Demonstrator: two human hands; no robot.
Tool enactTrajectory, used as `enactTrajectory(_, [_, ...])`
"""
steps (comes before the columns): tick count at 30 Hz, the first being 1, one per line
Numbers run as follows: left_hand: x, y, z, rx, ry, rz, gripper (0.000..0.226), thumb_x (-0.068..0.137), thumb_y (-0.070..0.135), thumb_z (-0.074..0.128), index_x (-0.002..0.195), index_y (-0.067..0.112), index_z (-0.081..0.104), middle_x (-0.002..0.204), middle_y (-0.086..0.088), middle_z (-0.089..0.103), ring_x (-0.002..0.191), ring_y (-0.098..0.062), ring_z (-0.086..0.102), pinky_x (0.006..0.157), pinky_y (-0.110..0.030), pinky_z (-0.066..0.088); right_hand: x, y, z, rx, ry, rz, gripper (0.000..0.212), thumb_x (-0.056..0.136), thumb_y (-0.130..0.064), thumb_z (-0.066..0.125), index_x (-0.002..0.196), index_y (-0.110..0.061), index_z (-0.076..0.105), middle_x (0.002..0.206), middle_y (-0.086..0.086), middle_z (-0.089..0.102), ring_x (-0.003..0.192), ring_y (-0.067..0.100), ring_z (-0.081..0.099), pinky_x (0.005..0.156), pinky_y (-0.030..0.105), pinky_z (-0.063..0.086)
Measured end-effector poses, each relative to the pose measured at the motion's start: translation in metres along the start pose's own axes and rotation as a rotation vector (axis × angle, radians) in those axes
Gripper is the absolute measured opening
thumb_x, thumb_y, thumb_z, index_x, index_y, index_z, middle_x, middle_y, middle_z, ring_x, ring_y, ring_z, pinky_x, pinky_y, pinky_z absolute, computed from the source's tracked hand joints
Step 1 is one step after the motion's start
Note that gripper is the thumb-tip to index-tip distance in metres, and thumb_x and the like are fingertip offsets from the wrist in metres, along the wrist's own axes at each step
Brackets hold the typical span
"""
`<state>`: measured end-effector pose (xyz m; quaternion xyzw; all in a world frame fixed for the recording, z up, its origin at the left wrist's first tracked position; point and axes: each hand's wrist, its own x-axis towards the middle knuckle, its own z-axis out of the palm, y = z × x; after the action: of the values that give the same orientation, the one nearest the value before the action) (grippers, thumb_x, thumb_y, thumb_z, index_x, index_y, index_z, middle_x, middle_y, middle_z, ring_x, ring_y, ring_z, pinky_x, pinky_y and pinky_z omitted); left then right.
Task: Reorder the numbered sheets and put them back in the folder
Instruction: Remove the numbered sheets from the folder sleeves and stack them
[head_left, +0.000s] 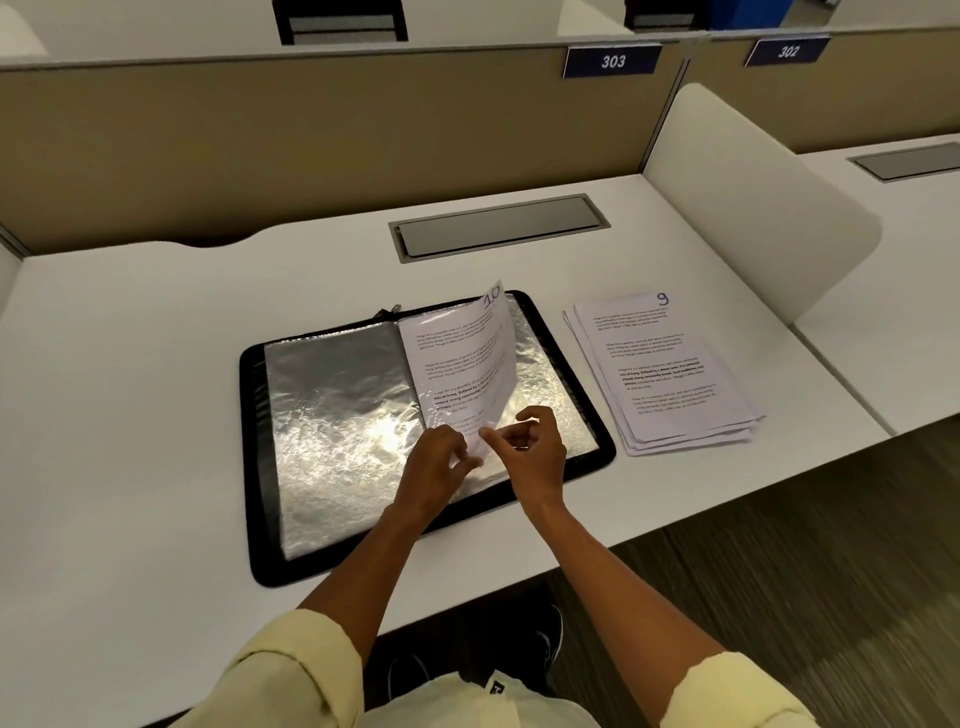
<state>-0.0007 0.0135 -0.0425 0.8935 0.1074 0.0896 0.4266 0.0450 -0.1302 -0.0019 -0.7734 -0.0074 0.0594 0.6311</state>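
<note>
A black zip folder (260, 519) lies open on the white desk, its clear plastic sleeves (337, 415) shining under the light. The sheet numbered 10 (462, 358) stands half raised over the folder's right side, its lower part inside a sleeve. My left hand (439, 462) pinches the sleeve's lower edge at the sheet's bottom. My right hand (530, 447) is beside it, fingers curled, thumb and forefinger at the same corner. To the right of the folder lies a stack of sheets (665, 369) with number 9 on top.
A grey cable hatch (498, 228) is set into the desk behind the folder. A beige partition (311, 140) with label 303 closes the back. A white side divider (753, 208) stands on the right. The desk's front edge runs below the folder.
</note>
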Motion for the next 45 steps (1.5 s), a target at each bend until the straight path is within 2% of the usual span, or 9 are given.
enactTrajectory(5, [0.007, 0.01, 0.001, -0.054, -0.028, -0.06, 0.028, 0.073, 0.021, 0.086, 0.076, 0.005, 0.062, 0.082, -0.009, 0.063, 0.077, -0.026, 0.061, 0.071, -0.05, 0.053, 0.0, 0.01, -0.015, 0.118, -0.016, 0.184, 0.06, 0.072, -0.036, 0.088, 0.119, -0.024, 0.054, 0.096, 0.001, 0.073, 0.088, 0.012, 0.071, 0.074, 0.022, 0.055])
enactTrajectory(10, [0.011, 0.014, 0.004, -0.094, -0.079, -0.039, 0.025, 0.07, 0.02, 0.088, 0.076, 0.006, 0.068, 0.079, -0.007, 0.065, 0.073, -0.023, 0.062, 0.07, -0.048, 0.054, -0.001, 0.025, -0.019, 0.187, -0.031, 0.318, 0.03, 0.08, -0.014, 0.084, 0.105, -0.018, 0.069, 0.099, 0.005, 0.075, 0.095, 0.019, 0.073, 0.083, 0.033, 0.06])
enactTrajectory(14, [0.013, 0.013, 0.005, -0.101, -0.07, -0.056, 0.02, 0.074, 0.019, 0.085, 0.075, 0.007, 0.069, 0.076, -0.004, 0.064, 0.072, -0.02, 0.061, 0.07, -0.047, 0.053, -0.002, 0.028, -0.023, 0.178, 0.042, 0.363, 0.011, 0.089, -0.008, 0.074, 0.097, -0.013, 0.07, 0.096, 0.012, 0.073, 0.078, 0.016, 0.07, 0.074, 0.03, 0.06])
enactTrajectory(21, [0.015, 0.016, 0.009, -0.071, -0.037, -0.074, 0.013, 0.082, 0.019, 0.078, 0.079, 0.014, 0.067, 0.083, -0.001, 0.066, 0.079, -0.017, 0.062, 0.075, -0.039, 0.053, -0.005, 0.032, -0.024, 0.153, 0.19, 0.399, 0.024, 0.091, -0.019, 0.071, 0.11, -0.018, 0.056, 0.097, 0.007, 0.069, 0.085, 0.024, 0.07, 0.076, 0.034, 0.06])
enactTrajectory(24, [0.015, 0.015, 0.011, -0.05, -0.031, -0.028, 0.012, 0.083, 0.018, 0.077, 0.079, 0.015, 0.066, 0.082, 0.001, 0.065, 0.077, -0.015, 0.061, 0.073, -0.036, 0.052, -0.009, 0.03, -0.022, 0.105, 0.294, 0.371, 0.021, 0.091, -0.027, 0.072, 0.096, -0.014, 0.057, 0.087, 0.008, 0.068, 0.081, 0.029, 0.07, 0.076, 0.038, 0.061])
enactTrajectory(27, [0.016, 0.014, 0.013, -0.035, -0.036, 0.004, 0.012, 0.083, 0.019, 0.077, 0.079, 0.016, 0.066, 0.082, 0.003, 0.064, 0.077, -0.013, 0.06, 0.072, -0.033, 0.052, -0.014, 0.026, -0.016, 0.194, 0.272, 0.415, 0.02, 0.094, -0.026, 0.069, 0.087, -0.007, 0.066, 0.075, 0.006, 0.072, 0.07, 0.02, 0.072, 0.071, 0.032, 0.062])
enactTrajectory(32, [0.017, 0.013, 0.016, -0.027, -0.04, 0.025, 0.012, 0.083, 0.018, 0.077, 0.08, 0.012, 0.067, 0.081, 0.001, 0.064, 0.076, -0.015, 0.06, 0.07, -0.034, 0.051, -0.021, 0.029, 0.001, 0.351, 0.23, 0.478, 0.007, 0.096, -0.016, 0.066, 0.1, -0.017, 0.071, 0.097, 0.004, 0.075, 0.09, 0.016, 0.074, 0.085, 0.029, 0.059])
enactTrajectory(40, [0.016, 0.012, 0.015, -0.02, -0.043, 0.037, 0.012, 0.084, 0.02, 0.075, 0.08, 0.012, 0.067, 0.082, 0.001, 0.065, 0.077, -0.015, 0.06, 0.072, -0.035, 0.051, -0.002, 0.041, 0.007, 0.451, 0.242, 0.582, 0.039, 0.096, -0.001, 0.061, 0.135, -0.007, 0.059, 0.127, 0.006, 0.063, 0.117, 0.021, 0.062, 0.104, 0.035, 0.051])
enactTrajectory(45, [0.013, 0.008, 0.016, -0.044, -0.04, 0.074, 0.01, 0.085, 0.019, 0.075, 0.083, 0.013, 0.067, 0.084, 0.002, 0.065, 0.079, -0.012, 0.061, 0.073, -0.031, 0.052, 0.007, 0.037, 0.002, 0.588, 0.279, 0.596, 0.027, 0.092, 0.012, 0.059, 0.108, -0.01, 0.064, 0.098, 0.004, 0.064, 0.086, 0.014, 0.06, 0.079, 0.024, 0.052])
